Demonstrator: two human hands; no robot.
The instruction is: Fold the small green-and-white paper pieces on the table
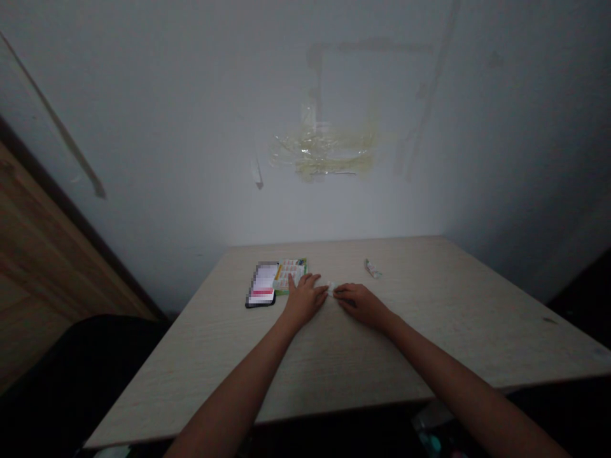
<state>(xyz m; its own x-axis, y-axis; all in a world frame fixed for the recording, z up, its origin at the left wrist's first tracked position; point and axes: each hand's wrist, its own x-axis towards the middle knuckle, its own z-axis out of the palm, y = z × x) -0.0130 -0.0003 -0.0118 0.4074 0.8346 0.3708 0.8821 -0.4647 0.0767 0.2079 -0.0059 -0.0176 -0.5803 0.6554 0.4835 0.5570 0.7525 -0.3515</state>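
Note:
Both my arms reach forward over a pale wooden table (429,331). My left hand (304,298) lies on the table with its fingers pressed down beside a small white piece (330,288). My right hand (359,301) meets it from the right, fingertips pinched at the same white piece. The piece is too small to name. A green and yellow printed card (292,272) lies just behind my left hand, partly under its fingers.
A phone with a lit screen (262,285) lies left of the card. A small crumpled wrapper (372,268) sits further back on the right. A white wall with tape remains (324,152) rises behind the table. A dark seat (86,369) stands at the left.

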